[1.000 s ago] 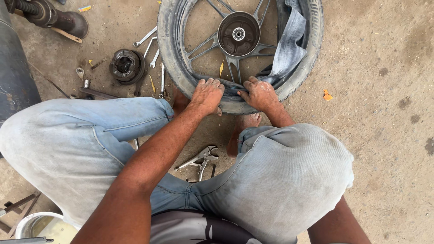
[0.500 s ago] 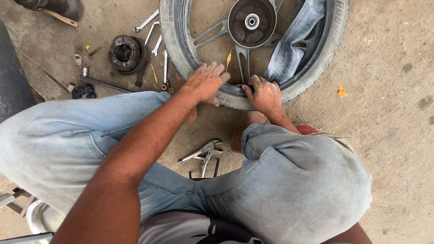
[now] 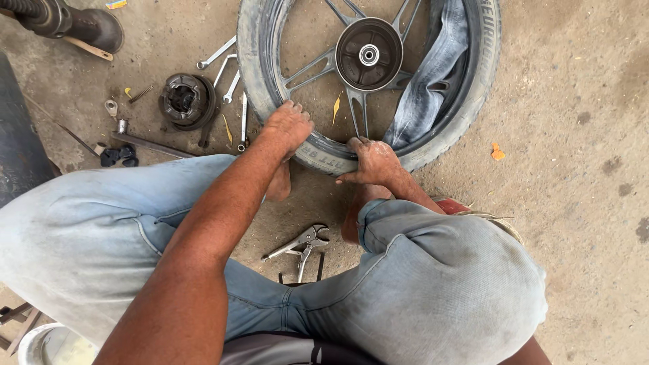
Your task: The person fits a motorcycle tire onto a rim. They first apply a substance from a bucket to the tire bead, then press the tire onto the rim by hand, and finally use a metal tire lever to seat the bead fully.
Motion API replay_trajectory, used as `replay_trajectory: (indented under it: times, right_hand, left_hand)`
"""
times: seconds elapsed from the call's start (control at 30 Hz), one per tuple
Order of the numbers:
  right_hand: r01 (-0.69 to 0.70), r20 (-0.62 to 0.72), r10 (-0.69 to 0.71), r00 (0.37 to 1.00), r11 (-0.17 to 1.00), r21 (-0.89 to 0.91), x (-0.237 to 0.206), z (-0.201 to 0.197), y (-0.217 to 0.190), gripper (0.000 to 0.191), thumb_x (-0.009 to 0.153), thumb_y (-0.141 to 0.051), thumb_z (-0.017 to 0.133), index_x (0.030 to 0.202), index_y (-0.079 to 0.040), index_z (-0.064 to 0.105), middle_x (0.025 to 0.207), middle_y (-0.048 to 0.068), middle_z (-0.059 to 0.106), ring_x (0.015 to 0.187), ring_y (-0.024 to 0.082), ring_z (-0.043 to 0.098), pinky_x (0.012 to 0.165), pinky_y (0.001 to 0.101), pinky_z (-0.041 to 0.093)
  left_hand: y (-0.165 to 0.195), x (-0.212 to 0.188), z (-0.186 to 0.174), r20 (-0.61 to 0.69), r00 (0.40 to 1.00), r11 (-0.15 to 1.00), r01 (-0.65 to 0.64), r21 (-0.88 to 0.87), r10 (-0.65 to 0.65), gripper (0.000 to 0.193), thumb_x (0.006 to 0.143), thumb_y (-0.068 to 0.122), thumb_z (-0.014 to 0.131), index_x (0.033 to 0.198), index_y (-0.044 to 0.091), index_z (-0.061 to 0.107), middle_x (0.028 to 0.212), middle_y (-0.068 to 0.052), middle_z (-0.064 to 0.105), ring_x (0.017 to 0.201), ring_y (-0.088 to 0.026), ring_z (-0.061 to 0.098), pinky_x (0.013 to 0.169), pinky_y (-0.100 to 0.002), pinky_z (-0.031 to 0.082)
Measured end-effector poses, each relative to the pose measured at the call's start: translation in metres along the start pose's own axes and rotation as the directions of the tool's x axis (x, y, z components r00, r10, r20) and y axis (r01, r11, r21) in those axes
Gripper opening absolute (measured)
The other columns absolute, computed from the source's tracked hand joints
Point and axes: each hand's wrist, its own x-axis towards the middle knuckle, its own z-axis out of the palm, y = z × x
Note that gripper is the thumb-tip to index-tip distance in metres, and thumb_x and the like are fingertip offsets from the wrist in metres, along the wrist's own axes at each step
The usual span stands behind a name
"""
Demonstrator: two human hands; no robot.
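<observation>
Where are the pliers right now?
The pliers lie on the ground between the person's knees, just below the tyre that the left hand and right hand press on.
</observation>
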Motion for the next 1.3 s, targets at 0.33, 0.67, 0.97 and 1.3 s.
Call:
replay_trajectory:
  times: [0.33,0.67,0.97,1.3]
  right_hand:
    - [0.013,-0.048,-0.010,0.999,0.998,0.061,0.002,0.001,-0.007,0.084,0.053,-0.055,0.096,0.112,-0.006,0.064,0.101,0.013,0.073,0.098,0.035,0.070,0.086,0.0472,0.056]
    - [-0.044,0.088,0.042,0.995,0.999,0.021,0.002,-0.001,-0.009,0.089,0.062,-0.064,0.090,0.121,-0.006,0.057,0.101,0.018,0.074,0.094,0.037,0.073,0.085,0.0487,0.058]
    - [-0.025,0.130,0.024,0.991,1.000,0.011,0.009,0.007,0.000,0.090,0.062,-0.065,0.091,0.119,-0.006,0.054,0.099,0.018,0.075,0.093,0.038,0.074,0.084,0.0496,0.058]
    - [0.042,-0.169,-0.055,0.984,0.996,-0.079,-0.013,-0.002,-0.017,0.085,0.057,-0.061,0.093,0.112,-0.006,0.058,0.106,0.014,0.058,0.101,0.035,0.061,0.091,0.0468,0.049]
  left_hand:
    - [0.024,0.012,0.003,0.132,0.991,1.000,0.008,-0.026,-0.004,0.104,0.053,0.046,0.103,0.138,0.011,0.055,0.134,-0.018,0.060,0.131,-0.034,0.051,0.108,-0.053,0.038]
    - [0.050,0.009,-0.010,0.130,0.991,1.000,-0.010,-0.028,0.014,0.078,0.064,0.034,0.097,0.129,0.008,0.063,0.121,-0.013,0.072,0.125,-0.033,0.062,0.114,-0.055,0.040]
    - [0.055,0.002,-0.029,0.178,0.983,0.987,-0.026,-0.158,0.054,0.105,0.061,0.036,0.101,0.145,0.006,0.044,0.119,-0.014,0.072,0.124,-0.034,0.061,0.110,-0.051,0.042]
    - [0.076,0.017,0.004,0.049,0.997,0.996,0.070,-0.046,-0.068,0.055,0.088,0.027,0.080,0.135,0.007,0.059,0.128,-0.018,0.065,0.132,-0.035,0.052,0.112,-0.060,0.038]
